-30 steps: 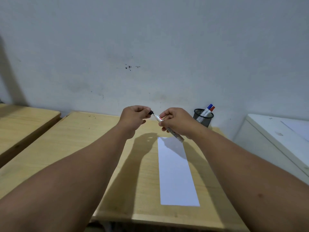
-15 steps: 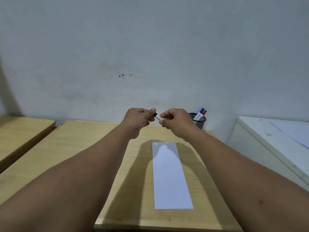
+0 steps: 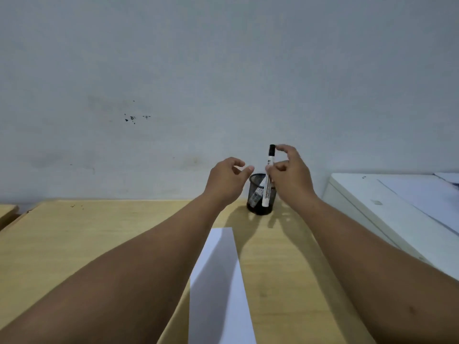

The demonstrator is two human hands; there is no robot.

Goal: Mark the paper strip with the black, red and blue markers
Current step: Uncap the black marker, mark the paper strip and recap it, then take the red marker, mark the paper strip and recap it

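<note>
My right hand [image 3: 290, 176] holds the black marker [image 3: 268, 178] upright, capped end up, its lower end in the black mesh pen cup [image 3: 260, 194] at the back of the wooden desk [image 3: 99, 239]. My left hand [image 3: 227, 181] hovers just left of the cup with fingers apart and holds nothing. Another marker's white barrel [image 3: 257, 194] leans inside the cup; its cap colour is hidden. The white paper strip [image 3: 221, 281] lies lengthwise on the desk between my forearms, its surface unmarked where visible.
A white cabinet or appliance top [image 3: 397, 209] stands to the right of the desk with a sheet on it. A second wooden desk edge [image 3: 6, 212] shows at far left. A grey wall rises directly behind the desk.
Both hands were together on the black marker above the strip. Now my left hand has let go and my right hand has carried the capped marker back to the pen cup.
</note>
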